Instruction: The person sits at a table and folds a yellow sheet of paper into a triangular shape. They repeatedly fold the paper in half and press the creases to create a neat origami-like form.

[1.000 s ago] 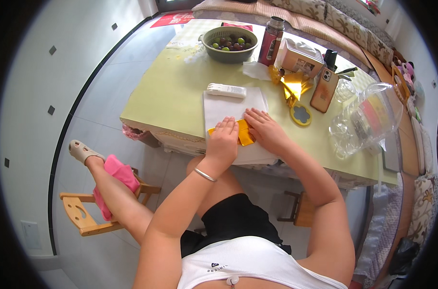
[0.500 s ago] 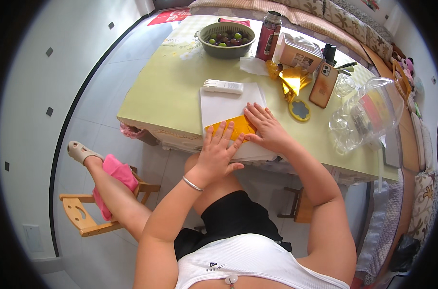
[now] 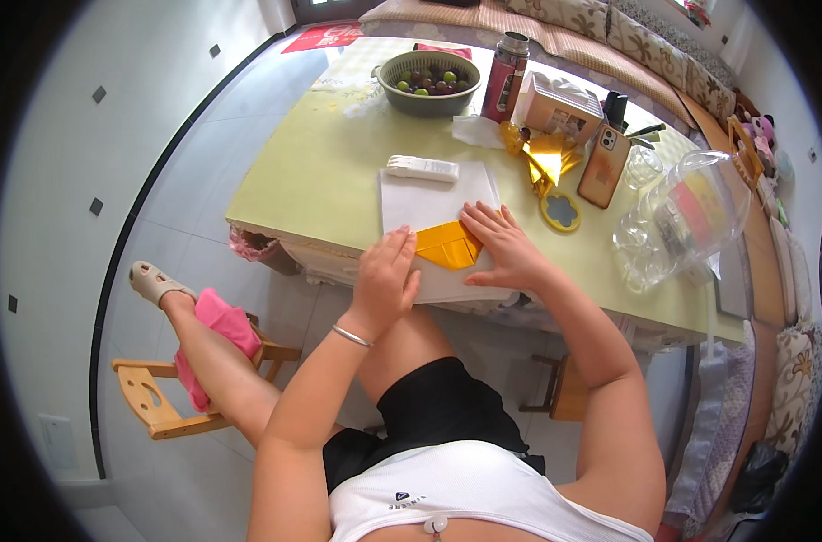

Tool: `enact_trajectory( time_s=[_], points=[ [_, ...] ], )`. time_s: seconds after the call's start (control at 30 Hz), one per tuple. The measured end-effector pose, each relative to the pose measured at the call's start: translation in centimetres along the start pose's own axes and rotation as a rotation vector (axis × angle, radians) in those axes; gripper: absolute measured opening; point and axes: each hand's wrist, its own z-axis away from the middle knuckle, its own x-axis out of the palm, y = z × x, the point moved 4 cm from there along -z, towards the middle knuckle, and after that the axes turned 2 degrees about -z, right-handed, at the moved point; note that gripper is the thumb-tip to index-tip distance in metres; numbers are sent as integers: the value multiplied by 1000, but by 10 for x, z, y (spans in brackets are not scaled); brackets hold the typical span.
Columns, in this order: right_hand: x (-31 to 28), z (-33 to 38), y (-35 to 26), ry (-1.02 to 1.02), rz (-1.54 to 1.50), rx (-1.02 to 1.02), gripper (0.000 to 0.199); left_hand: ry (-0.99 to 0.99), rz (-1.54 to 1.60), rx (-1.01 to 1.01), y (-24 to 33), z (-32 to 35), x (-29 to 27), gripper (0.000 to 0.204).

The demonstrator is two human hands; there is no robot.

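Observation:
A piece of golden-yellow paper [image 3: 449,246], folded into a flat shape with creases showing, lies on white sheets [image 3: 442,197] at the table's front edge. My left hand [image 3: 384,278] is at its left end with fingers pressed together, seeming to pinch the corner; the fingertips partly hide that end. Flat over the paper's right end lies my right hand [image 3: 506,251], its thumb held apart from the fingers. Beyond the paper, a white oblong object [image 3: 422,169] rests on the sheets.
On the table [image 3: 302,181] stand a grey-green colander [image 3: 429,101] of grapes, a dark red flask [image 3: 506,77], a tissue box [image 3: 563,107], crumpled gold foil [image 3: 546,161], a flower-shaped mirror [image 3: 561,212], a phone [image 3: 604,167] and a large clear plastic bottle [image 3: 682,217].
My left hand has drawn back leftward from the top of the yellow paper to its left end, and its spread fingers have come together. My right hand stays nearly in place.

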Motion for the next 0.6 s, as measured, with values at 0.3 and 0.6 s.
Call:
enact_trajectory(
  time_s=[0.3,0.6],
  points=[
    [-15,16,-18,175,29,-41,59,144,-174,-7,8,-5,-5,26],
    [-7,18,-47,621,-1083,184,13,440,1097,-882,-17,32,-22,11]
  ],
)
